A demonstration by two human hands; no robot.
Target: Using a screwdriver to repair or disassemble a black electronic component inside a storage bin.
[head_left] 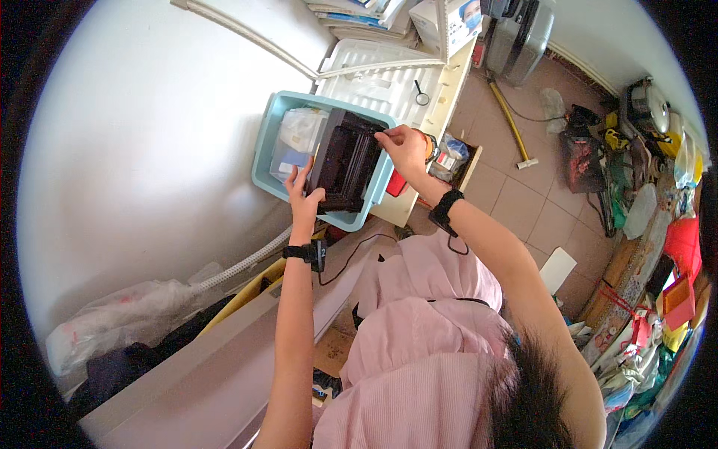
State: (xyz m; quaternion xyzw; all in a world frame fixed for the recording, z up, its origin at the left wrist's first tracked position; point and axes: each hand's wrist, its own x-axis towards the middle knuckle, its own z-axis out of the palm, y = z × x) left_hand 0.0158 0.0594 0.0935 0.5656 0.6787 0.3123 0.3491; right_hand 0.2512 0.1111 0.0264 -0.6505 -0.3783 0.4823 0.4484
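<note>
A black, box-shaped plastic object (348,157) with a ridged, slotted upper side sits tilted in the light-blue plastic bin (263,153). My left hand (302,196) grips its near left edge, with the thumb on the dark side and the fingers stretched along the left side. At the upper right edge, my right hand (405,153) pinches the same object between thumb and fingertips. White plastic packaging (301,129) and a clear container with something blue lie in the bin, left of the black object. Its underside is hidden.
The bin rests on a cream table (443,93), beside a white ribbed lid (374,67) and a small magnifying glass (422,97). An open drawer (455,161) juts out at right. A yellow-handled tool (510,123) lies on the tiles; clutter lines the right wall.
</note>
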